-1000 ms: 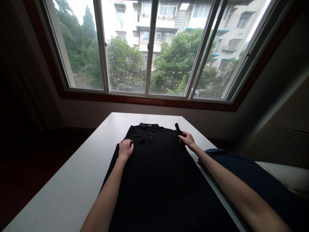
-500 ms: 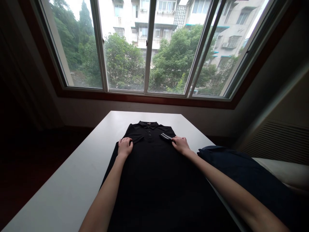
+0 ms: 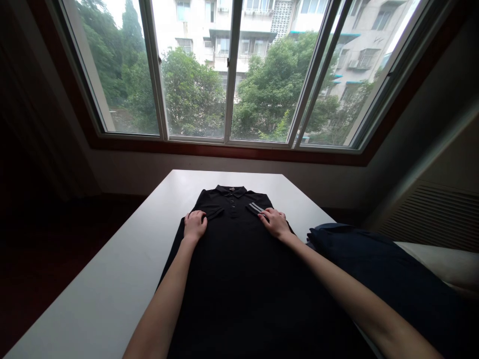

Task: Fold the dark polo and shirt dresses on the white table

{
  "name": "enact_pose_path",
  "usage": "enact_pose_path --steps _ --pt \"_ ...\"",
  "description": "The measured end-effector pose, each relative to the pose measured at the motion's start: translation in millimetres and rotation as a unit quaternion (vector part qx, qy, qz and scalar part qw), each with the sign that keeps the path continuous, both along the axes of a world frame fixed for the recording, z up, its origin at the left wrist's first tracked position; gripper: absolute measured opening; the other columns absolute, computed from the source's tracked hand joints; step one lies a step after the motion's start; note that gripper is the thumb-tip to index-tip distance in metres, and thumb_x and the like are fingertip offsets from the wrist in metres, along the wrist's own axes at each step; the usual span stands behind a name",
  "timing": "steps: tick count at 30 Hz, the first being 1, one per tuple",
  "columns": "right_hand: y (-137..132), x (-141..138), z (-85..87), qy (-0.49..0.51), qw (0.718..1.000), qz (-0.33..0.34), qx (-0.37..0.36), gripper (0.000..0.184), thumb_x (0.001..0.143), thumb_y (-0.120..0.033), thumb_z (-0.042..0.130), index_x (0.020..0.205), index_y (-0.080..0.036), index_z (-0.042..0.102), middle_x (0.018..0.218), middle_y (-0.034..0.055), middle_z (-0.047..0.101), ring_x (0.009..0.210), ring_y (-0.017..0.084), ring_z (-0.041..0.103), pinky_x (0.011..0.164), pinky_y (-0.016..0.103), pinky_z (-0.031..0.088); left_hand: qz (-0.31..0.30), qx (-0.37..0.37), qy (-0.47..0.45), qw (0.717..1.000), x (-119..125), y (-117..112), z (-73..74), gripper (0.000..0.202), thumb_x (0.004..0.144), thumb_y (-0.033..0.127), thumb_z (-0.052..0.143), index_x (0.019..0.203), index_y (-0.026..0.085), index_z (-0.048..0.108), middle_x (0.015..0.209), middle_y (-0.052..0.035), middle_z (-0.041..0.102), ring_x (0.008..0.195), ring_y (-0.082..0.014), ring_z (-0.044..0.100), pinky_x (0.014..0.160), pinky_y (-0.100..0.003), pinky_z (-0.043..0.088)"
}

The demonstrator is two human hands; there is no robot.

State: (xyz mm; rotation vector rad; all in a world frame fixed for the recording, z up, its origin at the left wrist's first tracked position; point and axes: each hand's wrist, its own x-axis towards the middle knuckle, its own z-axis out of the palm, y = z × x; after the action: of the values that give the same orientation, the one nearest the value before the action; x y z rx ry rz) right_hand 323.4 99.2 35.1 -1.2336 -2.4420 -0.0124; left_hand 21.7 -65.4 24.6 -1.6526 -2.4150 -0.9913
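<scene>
Left of the collar (image 3: 231, 192) and nearer the person, the left hand (image 3: 195, 224) rests loosely curved on an inward-turned sleeve (image 3: 214, 213); I cannot tell whether it grips. The black shirt (image 3: 243, 269) lies flat beneath and between both hands, its long axis running from collar toward the person. Right of the collar, a striped cuff (image 3: 255, 208) points inward, the right hand's (image 3: 276, 223) bent fingers over its outer end, any pinch unclear.

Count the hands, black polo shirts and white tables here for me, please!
Hands: 2 (left hand, right hand)
Black polo shirt: 1
White table: 1
Total: 4
</scene>
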Motion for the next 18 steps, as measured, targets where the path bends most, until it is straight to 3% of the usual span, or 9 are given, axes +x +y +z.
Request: enact_pose_path --steps 5,10,14,18 --pt "28 10 -3.1 0.037 0.991 -0.122 -0.038 0.046 0.099 -0.036 0.025 0.121 -0.020 0.063 0.130 0.0108 0.059 0.119 0.024 0.053 0.095 0.035 0.040 0.000 -0.002 0.000 1.000 -1 1 -0.9 0.020 0.091 0.022 0.048 0.102 0.022 0.064 0.120 -0.0066 0.066 0.119 -0.0222 0.054 0.114 -0.043 0.021" --pt "48 21 -13.5 -0.008 0.987 -0.137 -0.089 0.042 0.091 -0.023 0.039 0.127 -0.021 0.062 0.133 0.0086 0.060 0.120 0.023 0.055 0.099 0.034 0.042 0.000 0.000 -0.004 1.000 -2 2 -1.6 0.020 0.091 0.023 0.047 0.102 0.022 0.064 0.121 -0.0067 0.065 0.120 -0.0218 0.053 0.115 -0.043 0.019" --pt "50 25 -26.4 -0.036 0.980 -0.161 -0.109 0.048 0.093 -0.031 0.038 0.138 -0.019 0.052 0.149 0.0109 0.044 0.136 0.025 0.041 0.109 0.041 0.033 -0.005 -0.001 0.000 1.000 -2 1 -1.8 0.021 0.091 0.023 0.047 0.102 0.022 0.064 0.121 -0.0069 0.065 0.120 -0.0226 0.053 0.115 -0.044 0.019" --pt "49 32 -31.8 -0.044 0.970 -0.208 -0.118 0.055 0.097 -0.041 0.030 0.143 -0.015 0.044 0.152 0.0154 0.037 0.140 0.028 0.033 0.112 0.052 0.026 -0.006 -0.005 0.000 1.000 -2 1 -2.6 0.022 0.091 0.024 0.046 0.103 0.023 0.064 0.123 -0.0071 0.065 0.121 -0.0225 0.052 0.115 -0.044 0.019"
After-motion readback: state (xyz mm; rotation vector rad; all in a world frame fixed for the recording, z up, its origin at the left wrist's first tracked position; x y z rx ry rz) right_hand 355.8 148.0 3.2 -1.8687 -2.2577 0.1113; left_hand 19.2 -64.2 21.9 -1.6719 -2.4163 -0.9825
